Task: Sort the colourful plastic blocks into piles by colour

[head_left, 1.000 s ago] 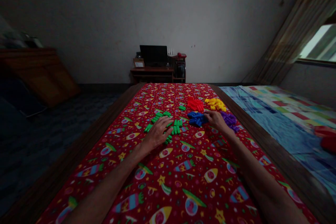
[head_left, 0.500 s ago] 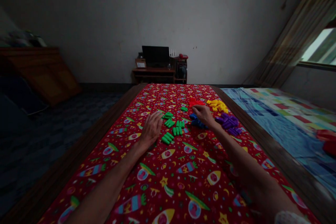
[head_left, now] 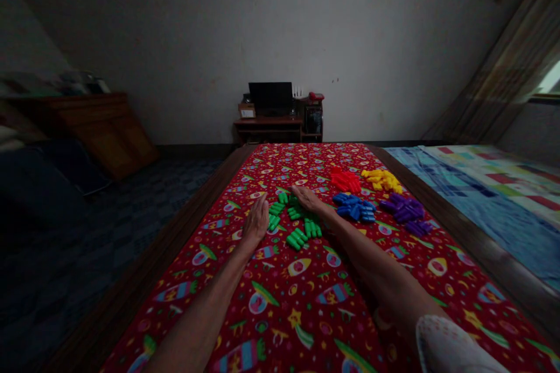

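Observation:
Several small green plastic pieces [head_left: 297,239], rounded and peg-like, lie in clusters on the red patterned cloth [head_left: 297,294]. Along their left side stands my left hand [head_left: 256,219], fingers stretched out and close together, holding nothing that I can see. My right hand [head_left: 308,200] reaches over the far right part of the green group with fingers extended, hiding some pieces beneath it. Just right of that hand is a pile of blue pieces [head_left: 354,208]. Beyond it lie red pieces [head_left: 345,179].
Yellow pieces [head_left: 382,179] and purple pieces [head_left: 403,210] form piles near the table's right side. A dark wooden edge [head_left: 466,218] borders the cloth. To the right is a bed with a blue sheet [head_left: 476,210]; a desk with a monitor [head_left: 271,98] stands by the far wall.
My right hand has moved left from beside the blue and red pieces to the green ones. My left hand has turned more on edge beside them. The camera view has swung slightly left.

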Demonstrator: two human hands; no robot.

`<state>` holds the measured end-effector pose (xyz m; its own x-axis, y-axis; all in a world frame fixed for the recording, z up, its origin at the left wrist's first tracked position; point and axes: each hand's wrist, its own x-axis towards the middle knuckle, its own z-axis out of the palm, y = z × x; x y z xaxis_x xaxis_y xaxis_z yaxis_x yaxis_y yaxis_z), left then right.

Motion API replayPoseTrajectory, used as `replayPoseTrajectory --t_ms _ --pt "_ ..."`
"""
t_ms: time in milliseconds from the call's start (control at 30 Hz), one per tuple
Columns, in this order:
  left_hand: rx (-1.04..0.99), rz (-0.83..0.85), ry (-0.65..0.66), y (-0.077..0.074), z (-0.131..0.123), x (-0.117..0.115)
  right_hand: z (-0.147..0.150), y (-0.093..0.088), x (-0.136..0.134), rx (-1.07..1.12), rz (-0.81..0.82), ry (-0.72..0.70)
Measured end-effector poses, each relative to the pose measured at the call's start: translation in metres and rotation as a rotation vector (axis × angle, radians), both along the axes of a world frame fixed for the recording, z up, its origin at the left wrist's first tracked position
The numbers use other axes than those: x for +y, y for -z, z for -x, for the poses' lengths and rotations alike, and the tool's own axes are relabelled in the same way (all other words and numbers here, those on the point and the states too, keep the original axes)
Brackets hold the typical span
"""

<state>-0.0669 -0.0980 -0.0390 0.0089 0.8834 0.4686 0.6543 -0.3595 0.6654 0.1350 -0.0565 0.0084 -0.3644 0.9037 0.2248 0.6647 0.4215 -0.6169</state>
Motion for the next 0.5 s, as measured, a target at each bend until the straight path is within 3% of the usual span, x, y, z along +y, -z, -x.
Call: replayPoseTrajectory --t_ms 100,167,300,400,500 --pt "0.088 0.016 0.074 -0.006 -0.003 -0.003 0.015 -0.003 -0.014 0.101 0.056 -0.328" --pt "0.176 0.030 0.151 -0.011 -0.005 -0.007 0.015 -0.005 -0.025 0.120 0.091 -0.409" --pt "0.236 0.061 0.328 -0.022 -0.017 -0.020 -0.012 -0.015 -0.056 0.141 0.154 -0.341" --pt "0.177 0.092 0.480 -0.026 -0.035 -0.036 -0.046 -0.019 -0.086 0.181 0.049 -0.259" --pt "0.115 0.109 0.562 -0.028 -0.050 -0.047 -0.074 -0.011 -0.122 0.117 -0.085 -0.205"
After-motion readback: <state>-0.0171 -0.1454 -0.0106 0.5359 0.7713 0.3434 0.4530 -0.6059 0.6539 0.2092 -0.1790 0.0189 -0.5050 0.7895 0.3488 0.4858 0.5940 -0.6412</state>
